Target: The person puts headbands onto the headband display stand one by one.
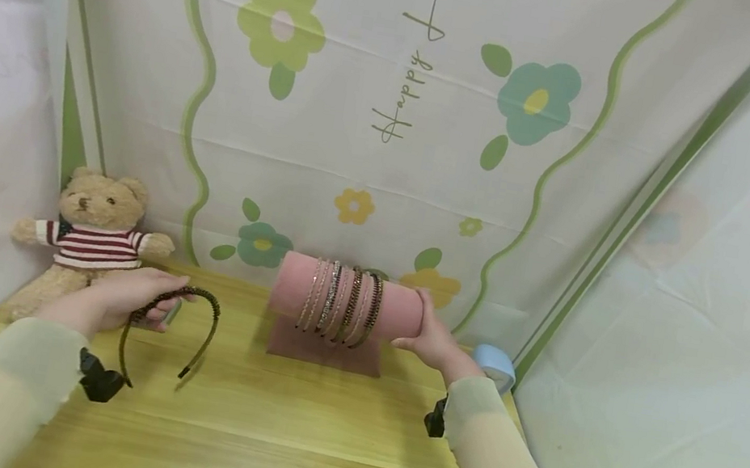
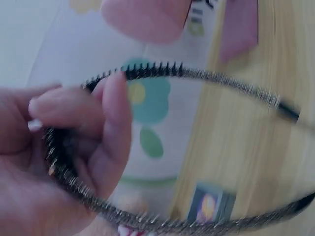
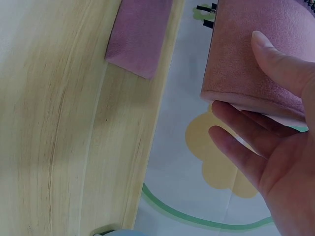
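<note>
Near the teddy bear, my left hand [image 1: 133, 292] holds a dark brown glittery headband [image 2: 231, 82] by its curved top, its two ends hanging down over the table. Small comb teeth line its inner side in the left wrist view. Several other headbands [image 1: 352, 308], some pale pink and some dark or sparkly, sit side by side round the pink velvet roll of a headband stand [image 1: 399, 312]. At the roll's right end my right hand [image 1: 435, 340] grips it, thumb lying on the velvet [image 3: 241, 54] and fingers by the end face.
A teddy bear [image 1: 96, 247] in a striped sweater sits at the left against the cloth wall. Behind the left hand lies a small dark box [image 2: 209, 204]. On the right stands a light blue clock [image 1: 493, 363]. Floral cloth [image 1: 331, 137] backs the wooden table [image 1: 283, 440].
</note>
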Demonstrator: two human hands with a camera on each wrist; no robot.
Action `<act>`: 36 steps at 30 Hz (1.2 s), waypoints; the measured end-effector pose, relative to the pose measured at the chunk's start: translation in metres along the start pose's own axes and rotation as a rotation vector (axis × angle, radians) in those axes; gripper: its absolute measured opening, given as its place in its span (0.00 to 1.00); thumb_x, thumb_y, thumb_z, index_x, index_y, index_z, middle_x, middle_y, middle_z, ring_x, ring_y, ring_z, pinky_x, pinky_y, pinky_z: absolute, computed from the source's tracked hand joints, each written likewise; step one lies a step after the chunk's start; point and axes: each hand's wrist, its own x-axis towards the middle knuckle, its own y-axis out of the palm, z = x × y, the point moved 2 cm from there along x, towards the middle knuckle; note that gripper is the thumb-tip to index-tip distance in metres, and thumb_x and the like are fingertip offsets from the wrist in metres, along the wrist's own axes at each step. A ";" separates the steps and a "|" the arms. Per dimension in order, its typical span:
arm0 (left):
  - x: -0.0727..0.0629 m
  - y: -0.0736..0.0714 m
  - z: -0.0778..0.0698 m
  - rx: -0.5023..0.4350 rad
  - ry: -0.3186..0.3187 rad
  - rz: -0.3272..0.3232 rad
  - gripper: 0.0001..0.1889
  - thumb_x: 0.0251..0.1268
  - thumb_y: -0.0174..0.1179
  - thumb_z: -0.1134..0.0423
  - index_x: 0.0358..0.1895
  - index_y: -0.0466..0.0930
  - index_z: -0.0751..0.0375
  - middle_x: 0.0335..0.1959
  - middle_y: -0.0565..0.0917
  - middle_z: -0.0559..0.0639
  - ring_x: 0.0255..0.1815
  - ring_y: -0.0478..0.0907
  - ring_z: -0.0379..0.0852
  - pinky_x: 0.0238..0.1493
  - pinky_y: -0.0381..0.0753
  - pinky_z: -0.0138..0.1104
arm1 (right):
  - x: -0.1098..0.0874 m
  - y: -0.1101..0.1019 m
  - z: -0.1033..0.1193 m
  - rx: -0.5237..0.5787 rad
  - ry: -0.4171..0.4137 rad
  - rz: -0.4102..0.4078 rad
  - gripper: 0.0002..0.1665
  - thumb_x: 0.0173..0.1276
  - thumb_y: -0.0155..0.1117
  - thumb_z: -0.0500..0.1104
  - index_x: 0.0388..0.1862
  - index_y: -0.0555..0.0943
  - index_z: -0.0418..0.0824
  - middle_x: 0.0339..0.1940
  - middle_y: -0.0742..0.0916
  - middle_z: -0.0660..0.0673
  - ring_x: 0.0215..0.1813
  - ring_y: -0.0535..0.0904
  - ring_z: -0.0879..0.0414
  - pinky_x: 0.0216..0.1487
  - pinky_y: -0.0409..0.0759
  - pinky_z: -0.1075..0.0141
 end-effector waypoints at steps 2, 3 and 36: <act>0.007 0.009 -0.004 -0.042 0.015 -0.003 0.25 0.83 0.38 0.54 0.64 0.65 0.77 0.22 0.71 0.47 0.21 0.70 0.39 0.41 0.84 0.41 | 0.001 0.001 -0.002 -0.002 0.005 0.001 0.67 0.53 0.81 0.43 0.79 0.44 0.60 0.72 0.67 0.30 0.64 0.71 0.34 0.63 0.69 0.40; 0.012 0.013 -0.006 -0.059 0.031 -0.002 0.25 0.83 0.38 0.56 0.66 0.62 0.79 0.24 0.74 0.47 0.23 0.73 0.40 0.41 0.84 0.40 | 0.001 0.001 -0.002 -0.005 0.010 0.001 0.67 0.53 0.81 0.43 0.79 0.44 0.61 0.72 0.67 0.30 0.65 0.71 0.34 0.64 0.69 0.40; 0.082 0.072 -0.058 -0.221 0.184 -0.147 0.28 0.80 0.44 0.66 0.78 0.49 0.66 0.61 0.77 0.63 0.50 0.83 0.44 0.62 0.74 0.45 | -0.001 0.000 0.000 0.006 -0.019 0.015 0.68 0.54 0.81 0.43 0.80 0.43 0.59 0.75 0.63 0.31 0.68 0.67 0.34 0.66 0.66 0.40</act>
